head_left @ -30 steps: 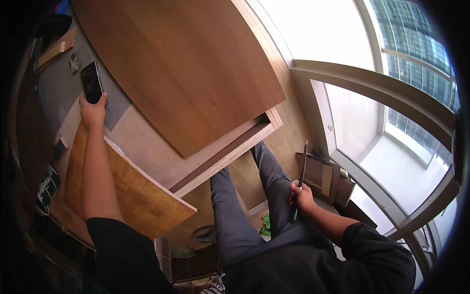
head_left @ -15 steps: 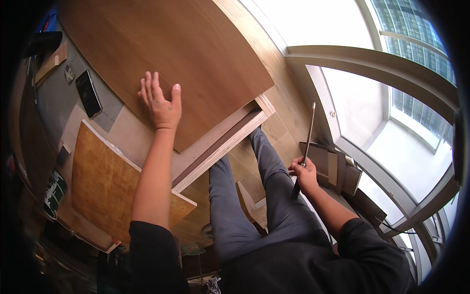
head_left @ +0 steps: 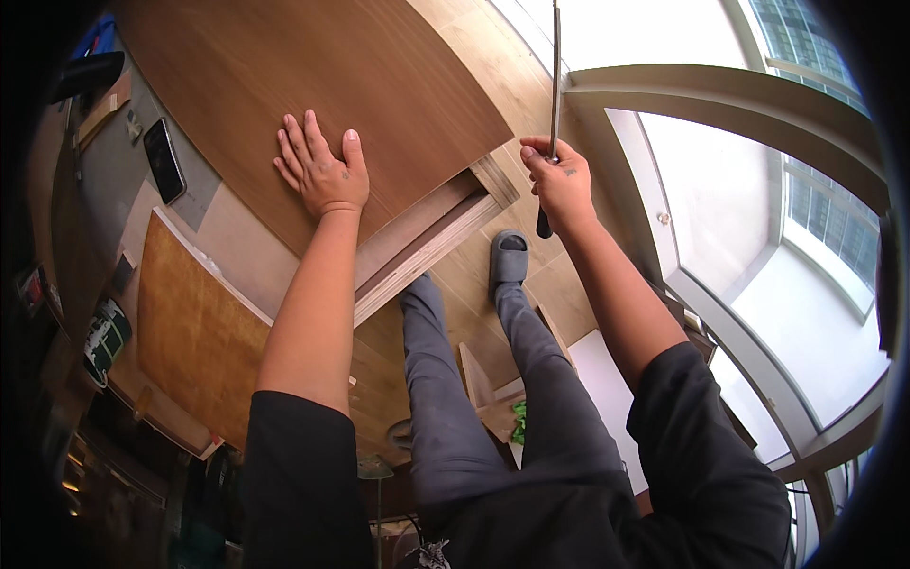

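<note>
My left hand [head_left: 327, 171] lies palm down with fingers spread on the large brown wooden board [head_left: 398, 76]. In my right hand [head_left: 559, 185], held upright beside the board's right corner, is a long thin metal tool [head_left: 555, 85] with a dark handle. Left of the board a black phone [head_left: 164, 159] lies on the grey surface [head_left: 204, 223]. An orange-brown panel [head_left: 199, 322] is below it. The large board rests on a structure with a pale layered wooden edge [head_left: 427, 256].
Grey-trousered legs and a slipper [head_left: 509, 256] stand on the wood-plank floor [head_left: 559, 275]. A white window frame [head_left: 692, 87] runs along the right side. Small wooden offcuts [head_left: 104, 109] lie at upper left. Boards and green leaves [head_left: 519, 422] are low between and beside the legs.
My left hand has left the phone and now rests on the large board. My right hand has risen from beside my leg toward the board's corner, carrying the tool.
</note>
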